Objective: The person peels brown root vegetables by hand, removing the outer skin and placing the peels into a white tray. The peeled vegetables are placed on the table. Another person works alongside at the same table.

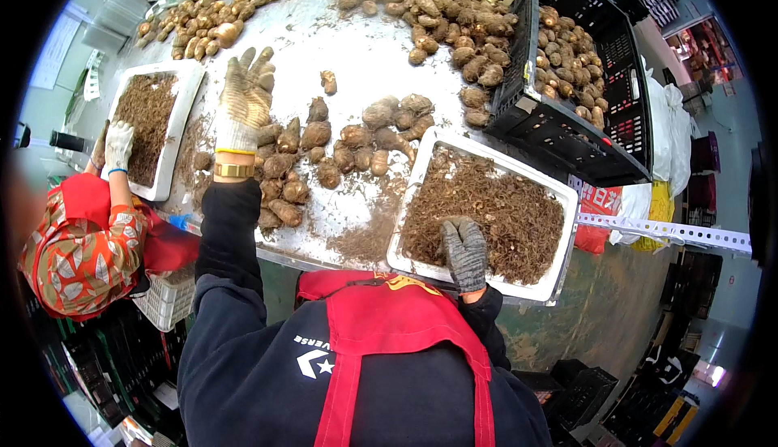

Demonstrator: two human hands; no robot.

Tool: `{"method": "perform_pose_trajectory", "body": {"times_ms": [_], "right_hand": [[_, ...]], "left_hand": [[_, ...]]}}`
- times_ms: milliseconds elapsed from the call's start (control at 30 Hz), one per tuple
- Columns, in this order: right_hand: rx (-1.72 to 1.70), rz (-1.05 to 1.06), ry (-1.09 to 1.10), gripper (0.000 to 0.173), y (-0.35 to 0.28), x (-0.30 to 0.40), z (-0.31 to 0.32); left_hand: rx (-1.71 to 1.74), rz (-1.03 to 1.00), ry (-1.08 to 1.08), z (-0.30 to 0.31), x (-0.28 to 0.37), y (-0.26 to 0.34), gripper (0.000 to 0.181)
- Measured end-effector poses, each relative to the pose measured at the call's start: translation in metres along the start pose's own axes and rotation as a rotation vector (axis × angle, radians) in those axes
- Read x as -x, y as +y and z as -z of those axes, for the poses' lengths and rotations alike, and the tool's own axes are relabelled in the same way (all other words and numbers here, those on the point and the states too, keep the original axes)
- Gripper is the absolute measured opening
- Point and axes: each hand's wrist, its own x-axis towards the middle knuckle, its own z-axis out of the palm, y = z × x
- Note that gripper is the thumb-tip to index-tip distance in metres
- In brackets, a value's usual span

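Observation:
My left hand (246, 103), in a soiled cream work glove, reaches out over the metal table (282, 40) with its fingers extended and somewhat apart. Nothing shows in its grasp. Just beside and below its wrist lies a loose group of hairy brown taro corms (285, 167), and more taro corms (377, 134) lie to their right. My right hand (465, 249), in a grey knit glove, rests at the near edge of a white tray (412, 201) full of brown fibrous peelings (486, 210). Its fingers point down into the peelings, and whatever they may hold is hidden.
A black plastic crate (565, 131) holding taros stands at the right. Heaped taros (450, 15) cover the back, with another pile (213, 21) at the back left. At left, a co-worker's gloved hand (118, 143) is over a second white tray (189, 91) of peelings.

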Motion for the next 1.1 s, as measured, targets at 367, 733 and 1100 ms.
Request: {"method": "perform_pose_trajectory", "body": {"times_ms": [367,733,1100], "right_hand": [[0.150,0.196,-0.030,0.014,-0.022,0.002,0.004],[0.083,0.176,-0.113,0.013,-0.029,-0.001,-0.002],[0.042,0.210,-0.124,0.044,-0.067,-0.014,-0.003]], "left_hand": [[-2.148,-0.293,-0.979,-0.004,0.097,-0.141,0.026],[-1.794,-0.269,-0.762,-0.009,0.101,-0.139,0.038],[-1.022,0.147,-0.819,-0.014,0.190,-0.132,0.037]]}}
